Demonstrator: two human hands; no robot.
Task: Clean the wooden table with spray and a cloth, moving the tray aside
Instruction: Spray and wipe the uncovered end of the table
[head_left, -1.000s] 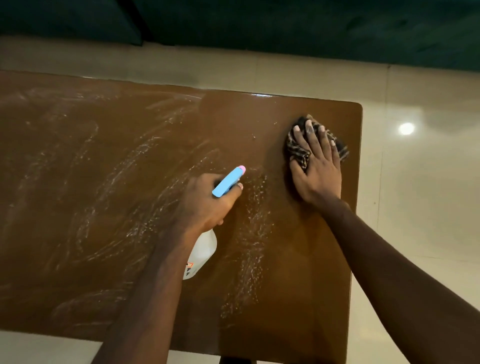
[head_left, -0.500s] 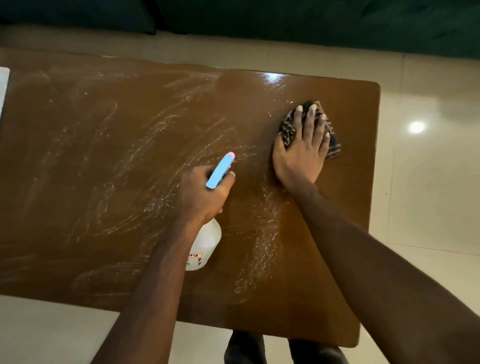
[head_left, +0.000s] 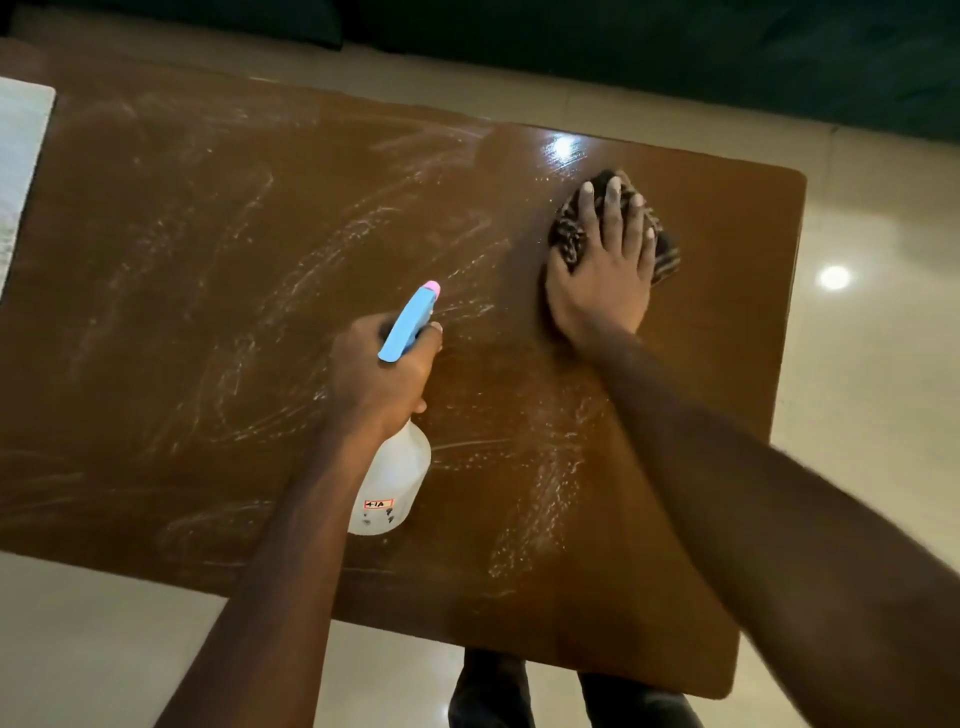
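Right hand (head_left: 602, 270), flat and open, presses a dark checked cloth (head_left: 566, 236) on the streaked brown wooden bench (head_left: 208, 312) at upper right; left hand (head_left: 382, 374) grips a white spray bottle (head_left: 389, 483). Overlapping strokes toward centre-frame residue would serve best.

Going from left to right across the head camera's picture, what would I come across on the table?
White tray at the left edge → left hand gripping the spray bottle → right hand pressing the striped cloth → the table's right edge.
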